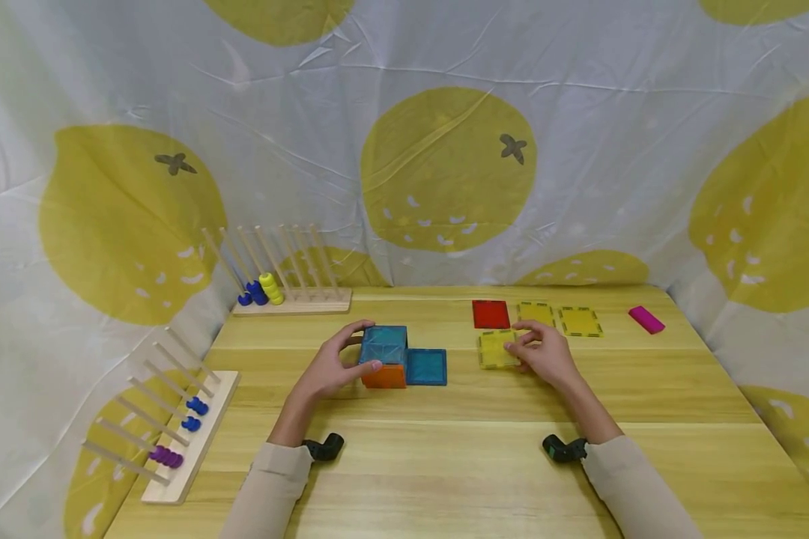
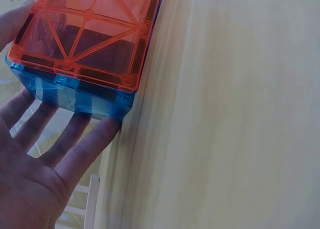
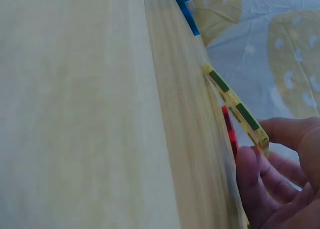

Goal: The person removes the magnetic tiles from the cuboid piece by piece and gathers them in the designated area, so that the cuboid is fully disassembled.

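Cube [image 1: 384, 352] stands on the table [image 1: 445, 457], grasped by your left hand [image 1: 337, 365], fingers along one side and thumb at the front, probably to steady its walls. Your right hand [image 1: 544, 355] pinches a yellow tile [image 1: 494, 350] at one edge, tilted, leaving its opposite edge free. A blue tile [image 1: 427, 367] lies flat just beside the cube; a red tile [image 1: 491, 314] and two more yellow ones lie farther back, likely spread out for easy picking. The cube is box-like and see-through, but you cannot tell from these views whether it holds anything. Pegs on your back rack [image 1: 313, 302] carry blue and yellow beads; the left rack's [image 1: 221, 393], blue and purple.
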Motion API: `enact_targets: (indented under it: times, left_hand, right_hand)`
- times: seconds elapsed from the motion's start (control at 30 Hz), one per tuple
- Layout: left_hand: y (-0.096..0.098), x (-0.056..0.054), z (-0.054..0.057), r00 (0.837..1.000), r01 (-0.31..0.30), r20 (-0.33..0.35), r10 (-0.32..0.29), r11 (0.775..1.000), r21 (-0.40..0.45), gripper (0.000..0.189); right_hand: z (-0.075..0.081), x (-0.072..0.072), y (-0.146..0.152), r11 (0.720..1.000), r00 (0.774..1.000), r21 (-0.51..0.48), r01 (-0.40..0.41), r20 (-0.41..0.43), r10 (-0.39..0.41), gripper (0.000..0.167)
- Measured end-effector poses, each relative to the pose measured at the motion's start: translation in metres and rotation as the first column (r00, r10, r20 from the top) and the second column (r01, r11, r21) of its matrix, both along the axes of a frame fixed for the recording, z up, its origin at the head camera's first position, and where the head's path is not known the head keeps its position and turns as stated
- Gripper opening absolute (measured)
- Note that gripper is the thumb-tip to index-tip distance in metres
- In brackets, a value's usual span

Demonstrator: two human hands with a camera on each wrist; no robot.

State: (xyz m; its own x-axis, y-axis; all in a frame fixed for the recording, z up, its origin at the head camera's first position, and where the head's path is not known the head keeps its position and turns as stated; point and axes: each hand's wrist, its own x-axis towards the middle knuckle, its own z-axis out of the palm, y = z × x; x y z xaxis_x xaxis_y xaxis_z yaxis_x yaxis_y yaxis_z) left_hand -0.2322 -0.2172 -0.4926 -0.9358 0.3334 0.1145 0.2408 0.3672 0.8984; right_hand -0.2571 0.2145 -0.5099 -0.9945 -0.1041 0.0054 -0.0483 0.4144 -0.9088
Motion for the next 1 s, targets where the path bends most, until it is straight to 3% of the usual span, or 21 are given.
enact_targets:
  times: [0.57,0.83,1.0]
  left_hand:
    - [-0.0003,-0.0019,0.0,1.0,0.011,-0.01,-0.011,1.0,0.0,0.071]
    - [-0.0009,-0.0046,-0.0021,1.0,0.009,-0.014,-0.009,1.0,0.004,0.069]
    - [-0.0027,-0.0021,-0.0006,1.0,-0.002,0.001,0.002,1.0,0.009,0.071]
  right_hand:
    - [0.0056,-0.0091,-0.0029,0.973,0.995,0.223,-0.058,0.097,0.037,0.042]
    - [0.0064,-0.0074,0.0,0.981,0.996,0.184,-0.055,0.082,0.04,0.047]
    - [0.0066,-0.0044,0.0001,0.978,0.998,0.201,-0.059,-0.003,0.06,0.048]
